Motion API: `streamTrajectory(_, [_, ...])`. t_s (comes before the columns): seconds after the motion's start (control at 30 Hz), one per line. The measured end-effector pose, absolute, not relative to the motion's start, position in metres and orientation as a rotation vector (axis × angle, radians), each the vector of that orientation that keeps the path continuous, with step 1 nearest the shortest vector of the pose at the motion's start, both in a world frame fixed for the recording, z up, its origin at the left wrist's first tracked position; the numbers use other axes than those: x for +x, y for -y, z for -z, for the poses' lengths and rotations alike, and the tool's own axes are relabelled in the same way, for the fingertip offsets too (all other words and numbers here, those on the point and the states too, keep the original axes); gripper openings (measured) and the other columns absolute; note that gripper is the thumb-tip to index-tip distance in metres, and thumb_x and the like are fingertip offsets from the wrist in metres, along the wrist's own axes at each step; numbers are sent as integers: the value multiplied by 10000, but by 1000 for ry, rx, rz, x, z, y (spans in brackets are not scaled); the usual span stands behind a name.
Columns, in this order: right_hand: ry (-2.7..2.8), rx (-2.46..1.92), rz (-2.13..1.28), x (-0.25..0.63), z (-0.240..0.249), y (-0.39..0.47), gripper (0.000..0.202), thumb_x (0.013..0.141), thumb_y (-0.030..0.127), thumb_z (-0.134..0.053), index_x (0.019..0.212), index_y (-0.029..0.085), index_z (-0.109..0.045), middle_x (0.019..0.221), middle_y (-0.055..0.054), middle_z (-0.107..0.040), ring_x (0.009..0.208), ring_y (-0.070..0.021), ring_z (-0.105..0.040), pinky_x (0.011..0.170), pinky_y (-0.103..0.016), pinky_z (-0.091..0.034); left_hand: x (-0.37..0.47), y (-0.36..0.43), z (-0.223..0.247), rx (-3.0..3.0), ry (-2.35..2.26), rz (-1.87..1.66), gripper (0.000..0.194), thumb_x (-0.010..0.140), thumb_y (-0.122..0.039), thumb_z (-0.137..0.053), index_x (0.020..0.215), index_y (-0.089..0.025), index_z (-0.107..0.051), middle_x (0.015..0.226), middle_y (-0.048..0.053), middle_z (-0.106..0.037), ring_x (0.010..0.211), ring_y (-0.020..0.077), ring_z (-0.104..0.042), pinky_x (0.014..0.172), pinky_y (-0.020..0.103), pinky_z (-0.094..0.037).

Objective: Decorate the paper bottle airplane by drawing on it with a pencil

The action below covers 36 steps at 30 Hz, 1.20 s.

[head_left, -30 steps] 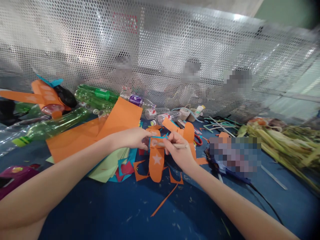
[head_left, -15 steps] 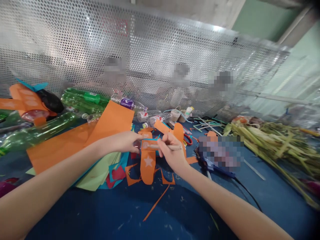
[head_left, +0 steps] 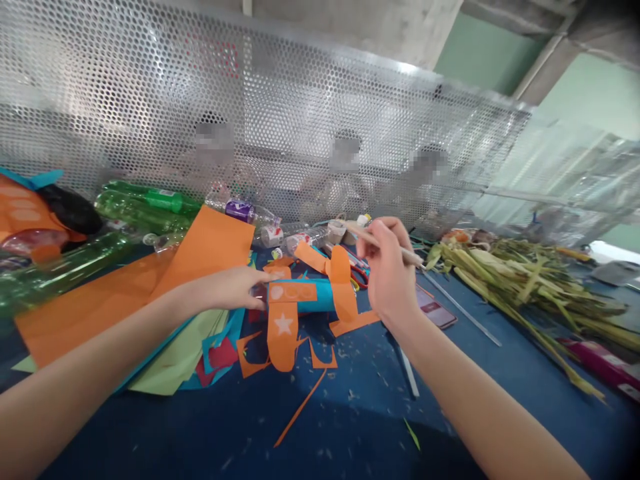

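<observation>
At left, an orange sheet (head_left: pixel 213 250) lies on the worktop (head_left: pixel 215 427), with the person's left forearm crossing in front of it. The left hand (head_left: pixel 240 288) is partly curled, thumb and fingers set about the left end of the model plane (head_left: pixel 323 295); how firmly they press cannot be determined. The model plane lies between the two hands, its long axis running roughly left to right, close to the line joining them. An orange wing (head_left: pixel 281 350) bearing a pale star projects crosswise toward the person. The orange tail piece (head_left: pixel 343 283) stands at the right end. The left hand is the nearer, being in contact; the right hand (head_left: pixel 393 273) is raised, apart from and just beyond the tail piece, fingers closed on a pale pen-like tool (head_left: pixel 361 232) angled up to the left. Farther right, a phone (head_left: pixel 440 312) lies near the right wrist.
</observation>
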State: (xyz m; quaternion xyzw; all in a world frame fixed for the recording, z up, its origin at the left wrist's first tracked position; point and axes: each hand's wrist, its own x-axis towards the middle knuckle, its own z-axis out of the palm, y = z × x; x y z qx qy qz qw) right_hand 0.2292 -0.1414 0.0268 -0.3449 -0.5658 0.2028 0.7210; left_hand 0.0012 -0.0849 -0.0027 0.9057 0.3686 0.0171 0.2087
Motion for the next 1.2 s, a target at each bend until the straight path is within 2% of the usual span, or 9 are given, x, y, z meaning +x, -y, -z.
streamTrajectory(0.1, [1435,-919,-620,230,-20,136,204,878,289,-454,687,217,-456,504,53,-459,513,-103,-457,583,-274,-375,2,86,2,2531,-1003,-64,463,757,-353,-602,1204,-235,-579,1035,36,-666,873,222,-605,714,267,-404])
streamTrajectory(0.23, [1661,-994,-886,228,-8,130,76,814,251,-521,780,220,-460,492,69,-518,508,-113,-496,575,-272,-384,2,85,3,2569,-962,-78,420,758,-324,-599,1166,-229,-595,972,25,-675,806,194,-607,673,245,-403])
streamTrajectory(0.3, [1723,-1008,-926,228,0,125,131,778,236,-553,719,215,-439,487,74,-510,480,-99,-475,542,-256,-369,2,85,4,2579,-974,-79,439,745,-306,-611,1177,-231,-587,981,28,-676,807,196,-611,672,244,-406])
streamTrajectory(0.47, [1669,-1086,-826,229,23,112,242,785,316,-562,632,216,-403,409,97,-412,387,-75,-356,443,-231,-277,2,84,6,2597,-1003,-57,489,744,-287,-617,1224,-216,-559,920,39,-671,779,195,-606,649,240,-399])
streamTrajectory(0.8, [1661,-1128,-807,228,26,113,255,782,298,-584,603,212,-423,403,85,-450,400,-82,-394,477,-234,-328,1,83,7,2604,-1004,-57,590,754,-285,-617,1325,-237,-474,826,22,-650,677,170,-568,608,235,-373])
streamTrajectory(1.07, [1581,-1075,-758,222,22,117,239,828,270,-516,621,212,-409,390,88,-429,392,-79,-380,467,-226,-313,4,87,2,2589,-1066,5,574,756,-276,-615,1313,-254,-481,902,26,-661,761,187,-590,636,234,-373])
streamTrajectory(1.2, [1573,-1073,-776,222,25,116,225,805,288,-556,644,213,-418,413,83,-456,407,-84,-402,467,-227,-322,4,87,1,2592,-1077,14,586,755,-292,-617,1321,-258,-472,910,29,-663,762,191,-592,640,239,-373])
